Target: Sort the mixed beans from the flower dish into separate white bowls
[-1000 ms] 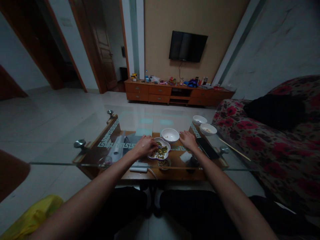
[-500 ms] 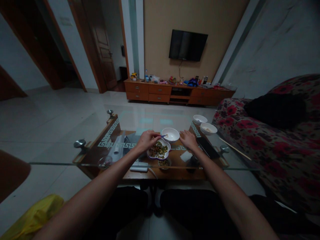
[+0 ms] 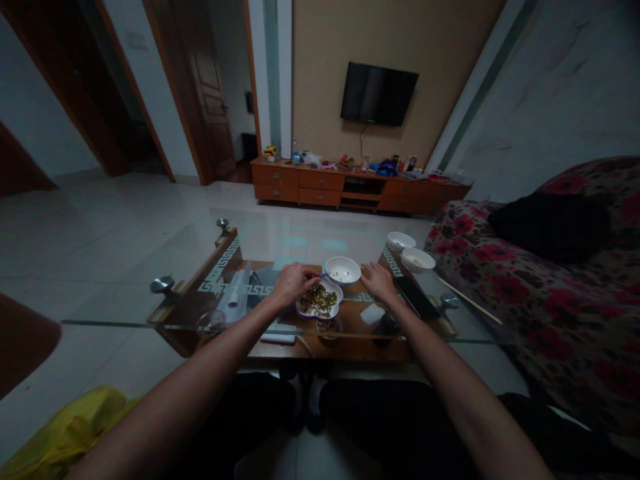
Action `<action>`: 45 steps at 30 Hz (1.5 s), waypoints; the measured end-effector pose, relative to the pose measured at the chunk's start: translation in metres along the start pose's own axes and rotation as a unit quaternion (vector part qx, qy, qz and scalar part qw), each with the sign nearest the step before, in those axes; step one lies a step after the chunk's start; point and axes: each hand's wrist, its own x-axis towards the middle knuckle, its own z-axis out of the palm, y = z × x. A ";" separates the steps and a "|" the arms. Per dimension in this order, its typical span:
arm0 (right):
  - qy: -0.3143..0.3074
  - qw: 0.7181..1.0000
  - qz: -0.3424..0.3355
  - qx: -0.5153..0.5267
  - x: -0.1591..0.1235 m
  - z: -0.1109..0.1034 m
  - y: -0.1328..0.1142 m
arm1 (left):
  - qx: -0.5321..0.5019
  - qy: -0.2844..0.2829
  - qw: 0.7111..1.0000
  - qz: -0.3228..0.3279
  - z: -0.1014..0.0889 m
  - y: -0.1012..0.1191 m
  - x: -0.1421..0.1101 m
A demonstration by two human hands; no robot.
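My left hand (image 3: 295, 283) is closed around small purple tweezers (image 3: 325, 275), whose tips are over the left side of a white bowl (image 3: 343, 270). A few small light beans lie inside that bowl. Below the hand, a white flower-shaped plate (image 3: 320, 313) with a purple edge bears mixed green and yellow beans, its upper left partly covered by my fingers. My right hand (image 3: 379, 280) rests at the bowl's right rim, fingers loosely stretched and apart; whether they touch the rim is hard to tell.
Two more white bowls stand at the right, the nearer (image 3: 418, 261) with pale contents. A dark phone-like slab (image 3: 416, 297) and a wooden stick (image 3: 471, 301) lie near the glass tabletop's (image 3: 175, 320) right end. Below the glass are a container of beans (image 3: 329, 327) and a white power strip (image 3: 278, 338).
A bean that was at the tweezers' tips is now in the bowl, and the tips have come apart. Both hands stay in nearly the same place; the view has shifted slightly.
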 end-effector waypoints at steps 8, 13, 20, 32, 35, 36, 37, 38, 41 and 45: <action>0.009 1.000 -0.006 -0.001 0.000 0.002 0.002 | 0.098 -0.058 0.992 0.047 -0.034 0.002 -0.024; 0.009 1.000 -0.005 -0.001 0.001 0.004 0.003 | 0.137 -0.088 0.984 0.071 -0.030 0.003 -0.032; 0.014 1.000 -0.007 -0.005 0.000 0.002 0.002 | 0.161 -0.089 0.980 0.074 -0.031 0.006 -0.032; 0.009 1.000 -0.008 -0.009 0.002 0.003 0.004 | 0.180 -0.088 0.978 0.061 -0.033 0.017 -0.034; 0.012 1.000 -0.009 -0.007 0.002 0.005 0.006 | 0.176 -0.090 0.979 0.057 -0.033 0.016 -0.034; 0.013 1.000 -0.009 -0.006 0.002 0.005 0.006 | 0.174 -0.091 0.979 0.057 -0.032 0.015 -0.034; 0.013 1.000 -0.009 -0.005 0.002 0.006 0.006 | 0.172 -0.092 0.979 0.057 -0.032 0.015 -0.035; 0.014 1.000 -0.009 -0.005 0.002 0.006 0.007 | 0.169 -0.091 0.980 0.057 -0.031 0.014 -0.035; 0.013 1.000 -0.010 -0.004 0.003 0.007 0.007 | 0.154 -0.088 0.982 0.062 -0.030 0.012 -0.036; 0.012 1.000 -0.009 0.000 0.004 0.009 0.008 | 0.109 -0.068 0.990 0.062 -0.029 0.007 -0.034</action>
